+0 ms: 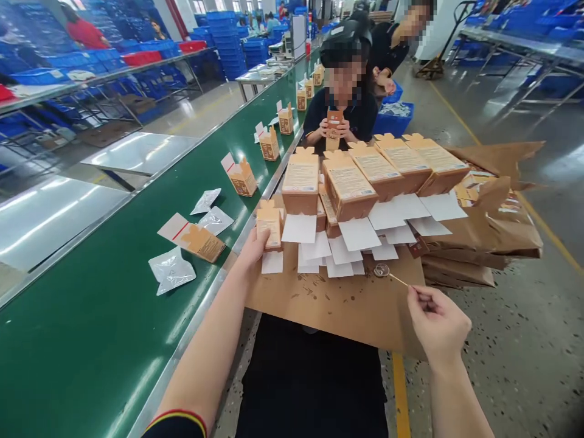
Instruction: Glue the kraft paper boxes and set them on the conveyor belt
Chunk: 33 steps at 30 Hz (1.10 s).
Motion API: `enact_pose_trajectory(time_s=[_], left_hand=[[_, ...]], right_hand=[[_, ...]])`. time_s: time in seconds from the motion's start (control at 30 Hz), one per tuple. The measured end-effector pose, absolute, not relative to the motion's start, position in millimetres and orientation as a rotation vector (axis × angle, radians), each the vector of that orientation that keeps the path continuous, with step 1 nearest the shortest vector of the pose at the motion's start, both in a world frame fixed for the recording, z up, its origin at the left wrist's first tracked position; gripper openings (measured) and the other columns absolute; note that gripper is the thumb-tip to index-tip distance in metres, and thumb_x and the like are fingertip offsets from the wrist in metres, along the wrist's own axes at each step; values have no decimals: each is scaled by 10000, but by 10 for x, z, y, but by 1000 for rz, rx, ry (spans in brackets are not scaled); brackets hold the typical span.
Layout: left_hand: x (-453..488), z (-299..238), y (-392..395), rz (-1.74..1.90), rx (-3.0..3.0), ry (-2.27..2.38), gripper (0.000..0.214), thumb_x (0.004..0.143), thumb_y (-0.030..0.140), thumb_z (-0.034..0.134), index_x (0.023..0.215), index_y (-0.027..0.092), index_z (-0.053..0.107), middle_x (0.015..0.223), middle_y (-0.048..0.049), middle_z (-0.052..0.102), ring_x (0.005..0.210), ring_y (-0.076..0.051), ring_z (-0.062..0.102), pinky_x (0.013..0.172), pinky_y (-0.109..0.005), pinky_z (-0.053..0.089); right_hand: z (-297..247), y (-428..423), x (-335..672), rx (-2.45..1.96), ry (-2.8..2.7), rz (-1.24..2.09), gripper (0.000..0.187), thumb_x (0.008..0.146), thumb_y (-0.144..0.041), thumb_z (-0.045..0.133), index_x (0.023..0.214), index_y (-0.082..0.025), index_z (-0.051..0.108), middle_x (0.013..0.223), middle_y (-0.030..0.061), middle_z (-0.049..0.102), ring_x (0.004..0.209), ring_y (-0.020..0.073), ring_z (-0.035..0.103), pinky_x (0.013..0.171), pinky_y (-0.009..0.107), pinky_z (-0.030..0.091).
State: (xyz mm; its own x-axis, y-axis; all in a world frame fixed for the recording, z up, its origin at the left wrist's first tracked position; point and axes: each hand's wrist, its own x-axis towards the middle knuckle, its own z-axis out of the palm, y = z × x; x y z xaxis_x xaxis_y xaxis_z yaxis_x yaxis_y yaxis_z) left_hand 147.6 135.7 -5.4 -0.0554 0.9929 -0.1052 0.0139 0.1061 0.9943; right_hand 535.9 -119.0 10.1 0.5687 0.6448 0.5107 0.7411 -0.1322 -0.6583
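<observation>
My left hand [254, 246] is closed around the side of a small tan carton [269, 226], its top tabs raised and a white flap hanging at its lower end. In my right hand [438, 319], the fingertips pinch a thin pale stick [398, 279] that looks like a cotton swab. The stick's far end touches or nearly touches a small clear round dish [381, 270] on the brown cardboard surface [319, 304]. Several larger cartons [349, 182] lie stacked beyond my hands, with white flaps [356, 234] sticking out towards me.
A green conveyor belt [114, 261] runs along the left, carrying open cartons [240, 176] and silver pouches [171, 271]. Brown paper-wrapped bundles [483, 237] are piled at right. Across the cartons, a co-worker [340, 109] holds a brown box [334, 125]; another person [387, 52] stands behind.
</observation>
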Motion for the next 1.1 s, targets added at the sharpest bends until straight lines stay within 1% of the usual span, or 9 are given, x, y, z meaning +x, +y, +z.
enact_pose_trajectory(time_s=[0.13, 0.33, 0.4, 0.5, 0.57, 0.63, 0.77, 0.87, 1.1], left_hand=[[1340, -166, 800, 1274, 869, 1171, 692, 799, 602, 1014, 1326, 247, 742, 1540, -156, 791, 1497, -410, 714, 1229, -566, 601], [1485, -295, 157, 1204, 848, 1163, 846, 678, 549, 1122, 1331, 245, 679, 1436, -157, 827, 1374, -389, 794, 1207, -593, 625], [1502, -299, 97, 1128, 905, 1194, 852, 661, 549, 1128, 1292, 261, 633, 1418, -146, 830, 1364, -371, 803, 1203, -587, 634], [1464, -276, 99, 1066, 969, 1215, 849, 665, 526, 1128, 1275, 272, 594, 1434, -152, 822, 1374, -369, 804, 1212, -598, 634], [1431, -264, 117, 1049, 987, 1223, 848, 657, 503, 1134, 1256, 267, 583, 1427, -165, 822, 1372, -376, 806, 1211, -612, 634], [1411, -262, 126, 1037, 995, 1231, 841, 655, 502, 1135, 1236, 264, 575, 1415, -173, 824, 1373, -384, 806, 1202, -624, 637], [1421, -268, 110, 1029, 1027, 1237, 839, 676, 503, 1125, 1248, 274, 556, 1403, -163, 831, 1379, -396, 805, 1200, -642, 639], [1457, -256, 87, 1048, 1051, 1230, 865, 664, 493, 1127, 1261, 279, 539, 1381, -153, 837, 1357, -398, 815, 1197, -652, 640], [1526, -296, 28, 1136, 1075, 1212, 880, 633, 520, 1125, 1269, 283, 565, 1367, -135, 836, 1335, -389, 819, 1181, -619, 650]], right_hand=[[71, -953, 5502, -1918, -1257, -22, 451, 1001, -615, 676, 808, -231, 814, 661, 63, 753, 559, 213, 675, 612, 325, 572], [-7, -705, 5573, -1894, -1453, 54, 508, 985, -679, 630, 715, -260, 730, 638, 68, 730, 561, 224, 668, 592, 334, 526], [-18, -725, 5578, -1876, -1418, 15, 509, 977, -687, 665, 718, -257, 747, 628, 65, 724, 550, 221, 659, 584, 341, 528], [-14, -870, 5460, -1823, -1273, -52, 414, 990, -595, 753, 814, -229, 833, 667, 65, 755, 546, 207, 656, 597, 345, 569], [-3, -999, 5233, -1729, -1254, 12, 326, 1002, -515, 803, 885, -219, 875, 703, 64, 783, 554, 203, 672, 591, 340, 597], [1, -1095, 4883, -1607, -1327, 188, 270, 1014, -466, 825, 909, -226, 891, 729, 61, 803, 571, 203, 698, 561, 323, 605], [-70, -1068, 4075, -1437, -1465, 445, 297, 1096, -354, 708, 866, -247, 862, 709, 28, 768, 562, 158, 663, 544, 268, 571], [-198, -924, 3690, -1394, -1539, 529, 341, 1112, -340, 644, 822, -248, 798, 677, 12, 715, 562, 150, 624, 554, 262, 546], [-323, -800, 3631, -1358, -1580, 557, 314, 1090, -291, 647, 797, -247, 750, 644, -14, 649, 540, 141, 573, 543, 259, 504]])
